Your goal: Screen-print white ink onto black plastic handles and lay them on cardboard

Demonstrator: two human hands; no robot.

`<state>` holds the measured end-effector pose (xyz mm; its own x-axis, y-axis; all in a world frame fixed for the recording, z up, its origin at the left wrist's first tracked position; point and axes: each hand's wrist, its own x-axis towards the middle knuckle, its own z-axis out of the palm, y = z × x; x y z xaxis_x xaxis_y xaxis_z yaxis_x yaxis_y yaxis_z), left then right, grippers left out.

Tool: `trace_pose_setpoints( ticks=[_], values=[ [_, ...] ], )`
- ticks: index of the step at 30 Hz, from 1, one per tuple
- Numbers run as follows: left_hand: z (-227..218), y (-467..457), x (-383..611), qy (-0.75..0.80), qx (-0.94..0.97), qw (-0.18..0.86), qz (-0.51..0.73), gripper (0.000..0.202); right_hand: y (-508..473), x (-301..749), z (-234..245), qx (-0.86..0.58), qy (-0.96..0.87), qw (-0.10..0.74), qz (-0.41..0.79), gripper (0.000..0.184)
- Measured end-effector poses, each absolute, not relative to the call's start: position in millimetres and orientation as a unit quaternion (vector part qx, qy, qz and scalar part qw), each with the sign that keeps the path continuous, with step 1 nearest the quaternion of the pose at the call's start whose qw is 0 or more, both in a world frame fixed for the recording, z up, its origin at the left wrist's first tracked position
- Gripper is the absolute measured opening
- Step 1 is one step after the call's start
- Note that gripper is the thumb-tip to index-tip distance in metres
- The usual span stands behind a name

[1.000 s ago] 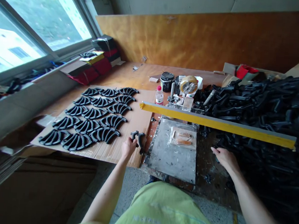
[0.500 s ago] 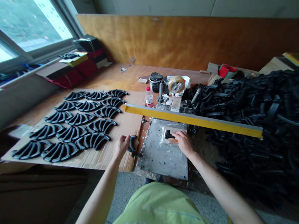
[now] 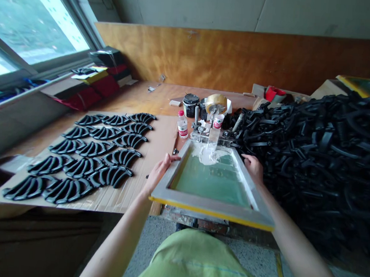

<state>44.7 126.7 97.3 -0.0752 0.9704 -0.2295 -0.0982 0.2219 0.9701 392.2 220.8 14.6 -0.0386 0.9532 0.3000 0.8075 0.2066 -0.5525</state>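
A screen-printing frame (image 3: 210, 204) with green mesh and a smear of white ink lies lowered flat in front of me. My left hand (image 3: 159, 170) grips its left rail and my right hand (image 3: 254, 168) grips its right rail. Several curved black plastic parts (image 3: 89, 153) lie in rows on cardboard to the left. The plate under the frame is hidden.
A big heap of black plastic parts (image 3: 323, 156) fills the right side. Behind the frame stand a small bottle (image 3: 182, 125), a black ink tub (image 3: 190, 104) and a tape roll (image 3: 216, 102). A window and red boxes (image 3: 93, 90) are at far left.
The frame, raised with its yellow edge up before, has come down flat over the plate. My left hand left the black part and my right hand left the plate; both moved to the frame's rails.
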Motion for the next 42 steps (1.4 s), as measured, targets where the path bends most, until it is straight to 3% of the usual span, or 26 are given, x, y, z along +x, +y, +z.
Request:
trace_pose_setpoints(
  ticks=[3,6,12,18,21,24,28,33,38,42],
  values=[
    [45.6,105.4,37.9,0.597,0.381,0.566,0.422,0.063,246.8,371.4,40.9,-0.570,-0.739,0.353,0.074,0.041],
    [1.3,98.3,41.0,0.628,0.375,0.548,0.406,0.077,268.8,324.9,52.3,-0.484,-0.820,0.305,0.038,0.053],
    [-31.3,101.0,41.5,0.642,0.386,0.530,0.397,0.072,261.5,284.3,37.5,-0.483,-0.867,0.118,0.042,0.009],
    [-25.9,98.6,42.7,0.661,0.372,0.507,0.409,0.065,206.2,305.9,35.1,-0.307,-0.943,0.101,0.081,0.020],
    [-26.8,97.6,43.7,0.660,0.388,0.501,0.405,0.061,207.3,307.3,43.2,-0.277,-0.947,0.103,0.126,0.013],
    [-27.7,97.8,42.5,0.657,0.403,0.499,0.396,0.062,211.3,301.0,41.6,-0.336,-0.925,0.143,0.106,0.014],
    [-23.7,97.4,42.3,0.657,0.391,0.508,0.396,0.066,193.9,302.8,27.4,-0.327,-0.924,0.178,0.091,0.028],
    [-6.0,95.3,45.8,0.642,0.375,0.533,0.404,0.067,206.7,300.7,37.9,-0.352,-0.901,0.206,0.145,0.015],
    [39.6,98.1,42.4,0.626,0.370,0.547,0.415,0.072,271.5,299.8,68.6,-0.467,-0.843,0.242,0.107,0.053],
    [86.2,116.5,44.6,0.592,0.389,0.531,0.465,0.061,287.3,353.2,70.3,-0.580,-0.749,0.315,0.066,0.033]
  ],
)
